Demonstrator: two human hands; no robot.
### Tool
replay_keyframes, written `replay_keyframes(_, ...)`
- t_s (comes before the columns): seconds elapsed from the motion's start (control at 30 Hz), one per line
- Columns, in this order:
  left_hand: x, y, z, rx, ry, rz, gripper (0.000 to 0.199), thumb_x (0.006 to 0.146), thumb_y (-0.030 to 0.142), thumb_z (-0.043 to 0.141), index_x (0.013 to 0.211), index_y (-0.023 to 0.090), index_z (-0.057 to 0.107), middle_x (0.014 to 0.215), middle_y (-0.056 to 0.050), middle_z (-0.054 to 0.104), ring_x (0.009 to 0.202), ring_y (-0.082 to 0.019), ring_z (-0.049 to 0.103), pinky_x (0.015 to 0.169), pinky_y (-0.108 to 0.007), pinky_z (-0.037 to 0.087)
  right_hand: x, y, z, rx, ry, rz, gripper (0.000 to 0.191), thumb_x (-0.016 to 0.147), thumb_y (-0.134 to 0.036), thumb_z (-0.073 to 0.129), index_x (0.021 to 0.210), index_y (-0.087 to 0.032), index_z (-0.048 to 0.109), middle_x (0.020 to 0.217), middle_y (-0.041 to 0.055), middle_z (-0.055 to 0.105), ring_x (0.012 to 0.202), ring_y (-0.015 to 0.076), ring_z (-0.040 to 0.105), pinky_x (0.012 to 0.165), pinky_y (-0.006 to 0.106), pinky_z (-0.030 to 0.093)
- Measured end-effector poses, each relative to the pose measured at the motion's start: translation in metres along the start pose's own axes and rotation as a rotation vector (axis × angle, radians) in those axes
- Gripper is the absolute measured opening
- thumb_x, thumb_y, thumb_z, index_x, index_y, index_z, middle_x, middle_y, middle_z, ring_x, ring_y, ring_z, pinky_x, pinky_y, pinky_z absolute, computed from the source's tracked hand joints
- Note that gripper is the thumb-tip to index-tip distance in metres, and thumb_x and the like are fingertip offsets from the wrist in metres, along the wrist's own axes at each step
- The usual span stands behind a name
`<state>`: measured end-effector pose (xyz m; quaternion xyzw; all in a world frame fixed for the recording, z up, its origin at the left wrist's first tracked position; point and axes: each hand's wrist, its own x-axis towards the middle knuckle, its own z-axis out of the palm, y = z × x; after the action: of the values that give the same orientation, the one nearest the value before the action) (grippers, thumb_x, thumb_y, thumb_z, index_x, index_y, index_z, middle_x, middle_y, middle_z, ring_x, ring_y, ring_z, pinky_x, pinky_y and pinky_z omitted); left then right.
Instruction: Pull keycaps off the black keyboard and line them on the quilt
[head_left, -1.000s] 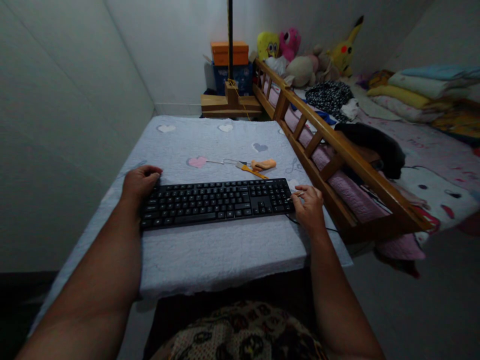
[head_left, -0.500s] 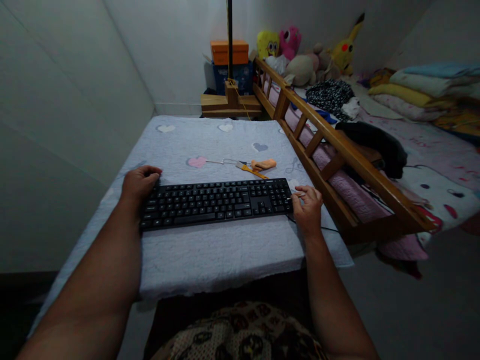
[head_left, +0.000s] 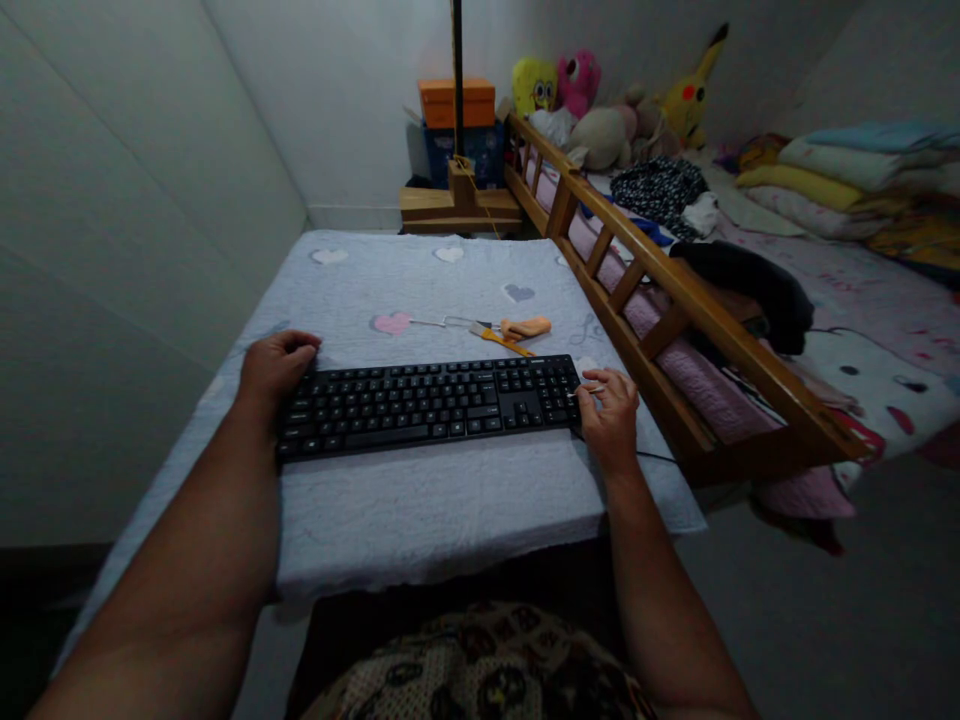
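Your left hand (head_left: 274, 378) rests at the left end of the keyboard (head_left: 412, 408). Your right hand (head_left: 611, 420) pinches a thin stick (head_left: 591, 391) beside the number keys (head_left: 556, 388). A brush (head_left: 510, 344) lies beyond.

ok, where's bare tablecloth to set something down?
Free: the near strip of pale heart-print tablecloth, between the long black keyboard and the near edge; also the far end, beyond the orange-handled wire tool. Crowded: the keyboard's right end, beside the right hand holding a slim pale stick; and just behind the keyboard, where a yellow-handled brush lies.
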<state>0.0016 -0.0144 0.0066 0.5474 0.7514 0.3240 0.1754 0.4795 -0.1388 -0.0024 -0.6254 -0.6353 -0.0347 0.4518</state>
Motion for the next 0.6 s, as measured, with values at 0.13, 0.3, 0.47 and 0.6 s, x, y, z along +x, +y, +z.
replay_keyframes(0.13, -0.0002, 0.0022, -0.0009, 0.014, -0.006, 0.004, 0.041, 0.065, 0.036, 0.057, 0.097, 0.016, 0.074, 0.091, -0.004, 0.072, 0.083, -0.021, 0.061, 0.092, -0.039, 0.051, -0.0002, -0.0016, 0.0008, -0.005, -0.007, -0.017, 0.016, 0.09, -0.025, 0.056, 0.08, -0.023, 0.068, 0.106, 0.0074, 0.071, 0.118, 0.0286, 0.053, 0.108, 0.052, 0.037)
replay_keyframes(0.3, 0.0012, 0.0009, 0.0004, -0.01, 0.001, 0.009, 0.039, 0.065, 0.035, 0.058, 0.095, 0.016, 0.074, 0.09, -0.003, 0.072, 0.084, -0.022, 0.061, 0.092, -0.039, 0.05, -0.001, -0.0042, 0.0019, -0.006, -0.034, -0.038, 0.016, 0.091, -0.025, 0.056, 0.081, -0.023, 0.069, 0.106, 0.0074, 0.072, 0.12, 0.0289, 0.052, 0.108, 0.052, 0.036)
replay_keyframes(0.47, 0.0002, 0.003, -0.0005, 0.015, -0.001, -0.011, 0.039, 0.065, 0.035, 0.057, 0.094, 0.016, 0.074, 0.089, -0.004, 0.071, 0.082, -0.021, 0.061, 0.089, -0.038, 0.051, -0.0016, -0.0057, 0.0026, 0.013, -0.05, -0.034, 0.016, 0.091, -0.024, 0.055, 0.083, -0.023, 0.069, 0.109, 0.0075, 0.072, 0.123, 0.0285, 0.051, 0.11, 0.053, 0.034)
replay_keyframes(0.6, 0.0017, 0.0003, 0.0002, -0.002, -0.008, 0.006, 0.04, 0.065, 0.035, 0.057, 0.096, 0.016, 0.074, 0.088, -0.004, 0.071, 0.081, -0.022, 0.061, 0.089, -0.039, 0.051, -0.0017, -0.0046, 0.0025, 0.019, -0.04, -0.03, 0.017, 0.091, -0.025, 0.055, 0.082, -0.023, 0.069, 0.107, 0.0079, 0.072, 0.122, 0.029, 0.052, 0.11, 0.053, 0.034)
